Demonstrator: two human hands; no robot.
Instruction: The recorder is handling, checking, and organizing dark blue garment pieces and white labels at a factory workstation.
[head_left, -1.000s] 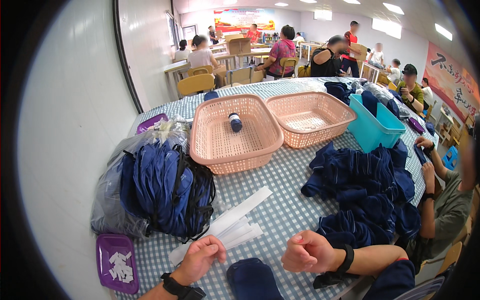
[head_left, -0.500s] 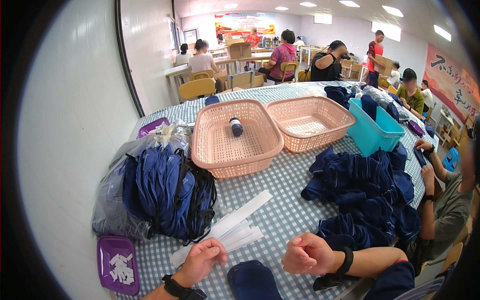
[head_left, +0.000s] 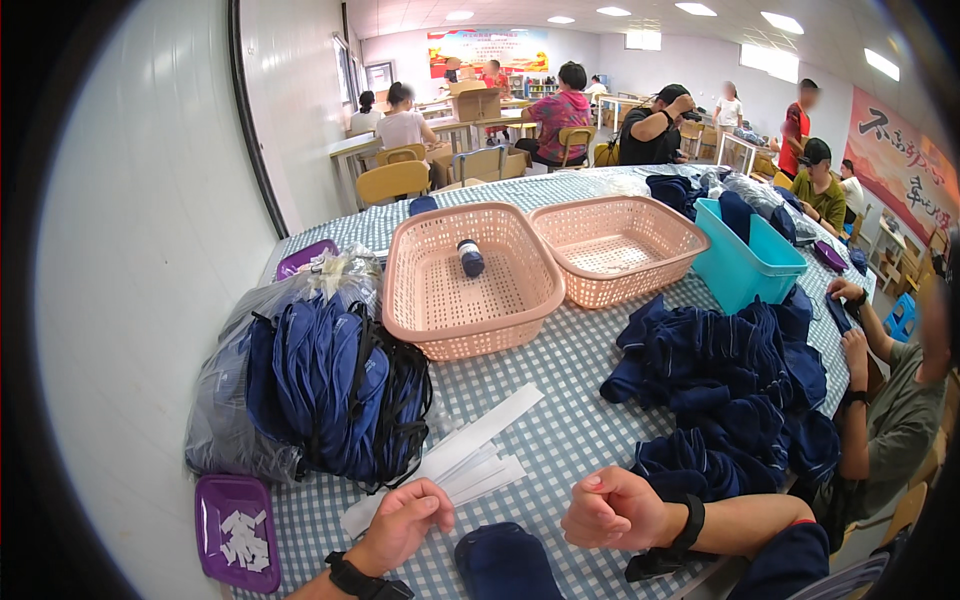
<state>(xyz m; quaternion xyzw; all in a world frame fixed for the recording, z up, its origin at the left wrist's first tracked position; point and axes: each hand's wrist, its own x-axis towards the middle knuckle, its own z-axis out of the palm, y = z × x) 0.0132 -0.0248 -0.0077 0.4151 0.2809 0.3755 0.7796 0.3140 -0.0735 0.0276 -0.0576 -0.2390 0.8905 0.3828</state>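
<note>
Looks idle between handling steps, holding left hand [head_left: 408,522] half-curled and empty, right hand [head_left: 613,508] loosely fisted with nothing visible, flanking flat navy sock [head_left: 508,563] on desk [head_left: 575,425], bottom centre; would need to open and lower for pickup.

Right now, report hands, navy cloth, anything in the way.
Left hand, right hand: both curled, no held thing visible. Navy cloth lying between them, ungripped. White paper strips just beyond left hand.

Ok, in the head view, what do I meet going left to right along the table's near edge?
Purple tray of white pieces, left hand, folded navy fabric, right hand.
</note>
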